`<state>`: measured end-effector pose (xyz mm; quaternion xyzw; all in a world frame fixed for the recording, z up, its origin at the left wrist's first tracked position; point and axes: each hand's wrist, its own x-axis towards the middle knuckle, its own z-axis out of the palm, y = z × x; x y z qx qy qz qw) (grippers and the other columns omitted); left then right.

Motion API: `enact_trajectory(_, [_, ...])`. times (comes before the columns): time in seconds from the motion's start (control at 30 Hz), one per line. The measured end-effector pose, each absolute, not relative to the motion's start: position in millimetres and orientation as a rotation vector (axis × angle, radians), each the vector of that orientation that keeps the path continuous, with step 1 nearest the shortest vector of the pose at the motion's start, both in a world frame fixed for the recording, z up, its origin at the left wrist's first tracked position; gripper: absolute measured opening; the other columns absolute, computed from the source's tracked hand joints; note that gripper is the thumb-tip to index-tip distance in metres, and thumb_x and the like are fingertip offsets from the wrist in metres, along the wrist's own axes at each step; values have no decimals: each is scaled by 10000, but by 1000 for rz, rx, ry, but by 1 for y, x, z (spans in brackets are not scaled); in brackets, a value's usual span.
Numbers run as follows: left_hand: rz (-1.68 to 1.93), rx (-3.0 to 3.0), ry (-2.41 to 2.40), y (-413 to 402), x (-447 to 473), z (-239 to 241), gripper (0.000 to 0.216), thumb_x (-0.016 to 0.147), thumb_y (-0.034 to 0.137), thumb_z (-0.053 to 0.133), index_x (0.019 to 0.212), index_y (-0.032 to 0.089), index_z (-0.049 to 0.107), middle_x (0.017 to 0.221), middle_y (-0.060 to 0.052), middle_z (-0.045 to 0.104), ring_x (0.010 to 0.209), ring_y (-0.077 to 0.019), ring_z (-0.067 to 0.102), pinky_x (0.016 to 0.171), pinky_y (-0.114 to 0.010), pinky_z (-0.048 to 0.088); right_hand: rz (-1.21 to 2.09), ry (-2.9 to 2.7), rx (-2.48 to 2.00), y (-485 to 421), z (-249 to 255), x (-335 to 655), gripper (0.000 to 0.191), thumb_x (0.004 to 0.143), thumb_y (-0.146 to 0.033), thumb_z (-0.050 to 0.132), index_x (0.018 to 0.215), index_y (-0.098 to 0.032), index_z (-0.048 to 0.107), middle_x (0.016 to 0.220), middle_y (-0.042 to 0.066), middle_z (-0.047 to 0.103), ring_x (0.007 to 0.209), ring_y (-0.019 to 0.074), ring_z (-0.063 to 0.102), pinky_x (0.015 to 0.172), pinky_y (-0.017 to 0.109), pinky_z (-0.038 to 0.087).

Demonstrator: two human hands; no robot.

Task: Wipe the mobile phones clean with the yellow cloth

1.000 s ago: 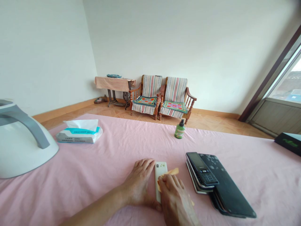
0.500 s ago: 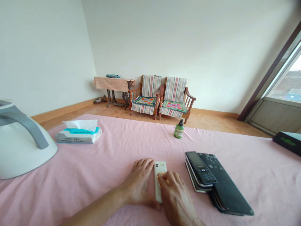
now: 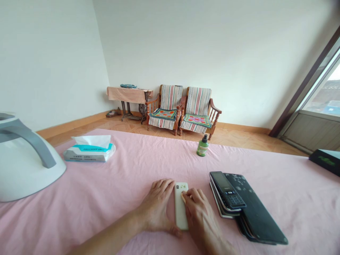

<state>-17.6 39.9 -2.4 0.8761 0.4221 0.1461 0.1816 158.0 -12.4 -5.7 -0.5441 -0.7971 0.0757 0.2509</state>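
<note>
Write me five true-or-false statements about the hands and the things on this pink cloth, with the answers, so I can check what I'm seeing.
1. The left hand is spread, with its thumb near the lower end of the white phone. True.
2. The right hand holds a pen. False: a bit of orange cloth shows at its fingers.
3. The keypad phone lies on top of a stack. True.
4. The green bottle lies on its side. False: it stands upright.
5. A white tissue sticks out of the tissue pack. True.
</note>
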Motion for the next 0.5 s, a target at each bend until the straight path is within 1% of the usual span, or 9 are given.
enact_trajectory(0.1, [416, 2464, 1194, 39, -16, 0, 1158, 377, 664, 758, 1338, 159, 357, 1363, -170, 415, 1251, -385, 365, 1064, -522, 267, 241, -2137, -1453, -14, -13, 158, 261, 835, 17, 460, 873, -193, 610, 933, 74, 566, 857, 213, 511, 717, 297, 445])
enact_trajectory(0.17, [412, 2462, 1193, 38, -16, 3, 1143, 387, 669, 752, 1337, 168, 362, 1361, -168, 417, 1250, -385, 367, 1064, -526, 262, 265, -2117, -1422, -10, -15, 159, 265, 853, 6, 457, 905, -199, 618, 943, 71, 564, 863, 206, 514, 717, 288, 448])
enact_trajectory(0.33, [391, 2456, 1176, 38, -17, 5, 1130, 420, 680, 742, 1350, 172, 349, 1371, -176, 408, 1256, -392, 363, 1068, -539, 246, 224, -2078, -1400, 2, -7, 160, 288, 868, 0, 447, 971, -192, 636, 972, 83, 585, 888, 213, 516, 751, 306, 457])
enact_trajectory(0.5, [416, 2460, 1186, 39, -17, 1, 1151, 378, 668, 759, 1339, 176, 359, 1370, -171, 412, 1256, -389, 363, 1062, -528, 261, 220, -2123, -1428, -7, -8, 155, 306, 794, 44, 460, 870, -192, 639, 931, 74, 591, 865, 211, 517, 734, 300, 456])
